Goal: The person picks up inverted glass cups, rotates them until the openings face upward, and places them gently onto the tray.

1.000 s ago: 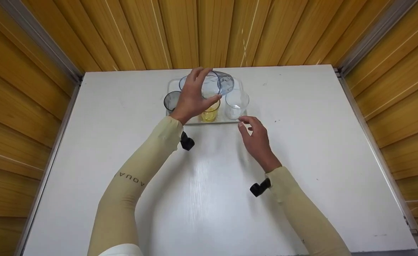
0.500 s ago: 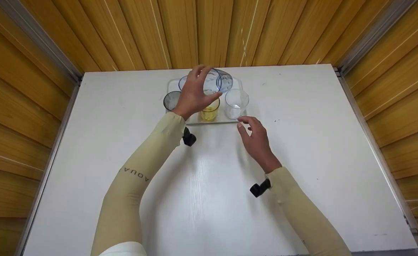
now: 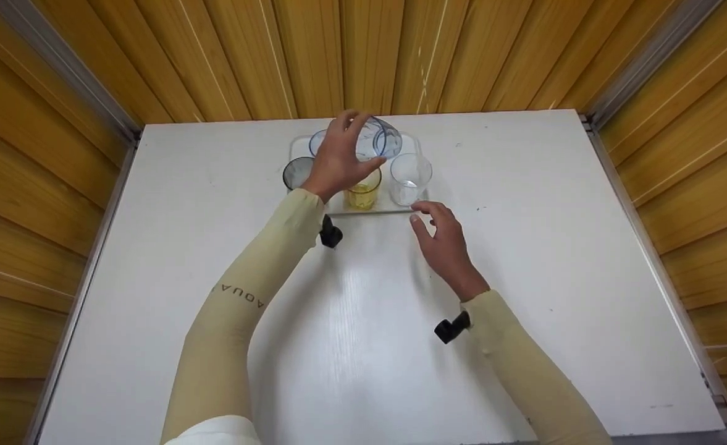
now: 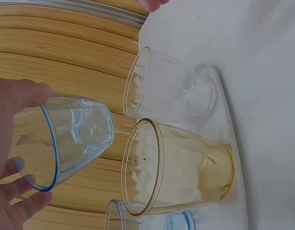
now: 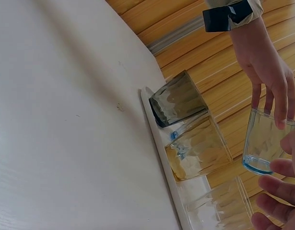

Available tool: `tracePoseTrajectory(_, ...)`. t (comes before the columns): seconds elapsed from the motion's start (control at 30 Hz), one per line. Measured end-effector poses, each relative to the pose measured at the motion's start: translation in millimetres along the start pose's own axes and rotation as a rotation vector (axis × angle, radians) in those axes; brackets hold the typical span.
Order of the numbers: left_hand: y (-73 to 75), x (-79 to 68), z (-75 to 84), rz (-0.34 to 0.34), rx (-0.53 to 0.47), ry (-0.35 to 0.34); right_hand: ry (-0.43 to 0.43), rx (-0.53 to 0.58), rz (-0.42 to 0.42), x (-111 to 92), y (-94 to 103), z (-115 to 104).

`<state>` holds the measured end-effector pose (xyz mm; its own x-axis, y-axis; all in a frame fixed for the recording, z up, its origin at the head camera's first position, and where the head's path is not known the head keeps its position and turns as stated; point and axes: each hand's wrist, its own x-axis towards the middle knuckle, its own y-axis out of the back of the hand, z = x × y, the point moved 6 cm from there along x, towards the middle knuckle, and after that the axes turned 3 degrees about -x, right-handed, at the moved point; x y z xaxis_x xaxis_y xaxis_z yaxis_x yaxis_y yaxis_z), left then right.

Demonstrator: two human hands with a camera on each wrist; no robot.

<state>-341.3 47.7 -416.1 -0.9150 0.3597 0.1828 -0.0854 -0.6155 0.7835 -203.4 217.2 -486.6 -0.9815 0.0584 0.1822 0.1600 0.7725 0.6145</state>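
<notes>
My left hand (image 3: pixel 338 162) grips a clear, blue-tinted drinking glass (image 4: pixel 82 136) near its blue rim, thumb on one side and fingers on the other. It hangs over the back of a white tray (image 3: pixel 378 212). On the tray stand a smoky grey glass (image 5: pixel 178 101), a yellow glass (image 4: pixel 185 167) and a colourless glass (image 3: pixel 411 179). Another blue glass (image 3: pixel 317 143) stands behind, partly covered by my left hand. My right hand (image 3: pixel 448 247) hovers by the tray's front right corner, fingers loosely bent, with nothing in it.
The tray sits near the back edge of a white table (image 3: pixel 524 247). Wood-patterned panels (image 3: pixel 372 55) rise behind and on both sides, with grey metal strips (image 3: pixel 70 74) at the corners. Each wrist carries a small black camera (image 3: pixel 453 327).
My left hand has shifted slightly up and to the right in the head view, still holding the blue glass, whose base has drifted a little left. The right hand has stayed nearly still.
</notes>
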Motion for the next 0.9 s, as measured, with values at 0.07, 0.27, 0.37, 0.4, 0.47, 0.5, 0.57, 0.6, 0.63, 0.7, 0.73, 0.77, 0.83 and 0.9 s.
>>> tracePoseTrajectory(0.07, -1.4, 1.8, 1.2, -0.005, 0.000, -0.001, 0.003, 0.003, 0.002, -0.8, 0.9, -0.2)
tracePoseTrajectory(0.27, -6.7, 7.2, 4.2, -0.028, 0.008, 0.013, 0.000, -0.004, 0.000, -4.7, 2.2, 0.0)
tracePoseTrajectory(0.37, -8.3, 9.0, 4.9, -0.030, 0.013, 0.027, 0.007, -0.003, 0.000, -5.2, 2.6, -0.3)
tracePoseTrajectory(0.4, -8.9, 9.4, 5.2, -0.030, 0.012, 0.031, 0.009, -0.006, 0.001, -5.3, 2.6, -0.2)
tracePoseTrajectory(0.47, -10.3, 10.7, 5.5, -0.031, 0.016, 0.035, 0.011, -0.008, 0.005, -5.0, 2.4, 0.0)
tracePoseTrajectory(0.5, -11.0, 11.4, 5.4, -0.031, 0.016, 0.036, 0.011, -0.009, 0.007, -4.9, 2.3, 0.0)
tracePoseTrajectory(0.57, -12.7, 12.9, 5.1, -0.033, 0.019, 0.037, 0.009, -0.011, 0.007, -4.9, 1.8, 0.5)
tracePoseTrajectory(0.6, -13.6, 13.6, 4.8, -0.035, 0.023, 0.038, 0.007, -0.010, 0.005, -5.0, 1.7, 0.9)
tracePoseTrajectory(0.63, -14.5, 14.4, 4.4, -0.037, 0.029, 0.039, 0.006, -0.010, 0.004, -5.0, 1.5, 1.1)
tracePoseTrajectory(0.7, -15.8, 16.3, 3.2, -0.038, 0.040, 0.043, 0.004, -0.009, 0.000, -5.1, 1.1, 1.6)
tracePoseTrajectory(0.73, -16.5, 17.3, 2.6, -0.039, 0.047, 0.046, 0.004, -0.009, -0.001, -5.2, 1.0, 2.0)
tracePoseTrajectory(0.77, -17.1, 18.3, 2.0, -0.040, 0.054, 0.048, 0.003, -0.010, 0.001, -5.3, 1.0, 2.5)
tracePoseTrajectory(0.83, -18.4, 20.4, 0.7, -0.044, 0.067, 0.054, 0.002, -0.010, 0.003, -5.3, 1.0, 3.4)
tracePoseTrajectory(0.9, -19.6, 22.1, -0.5, -0.048, 0.078, 0.063, 0.001, -0.010, 0.006, -5.4, 1.0, 4.0)
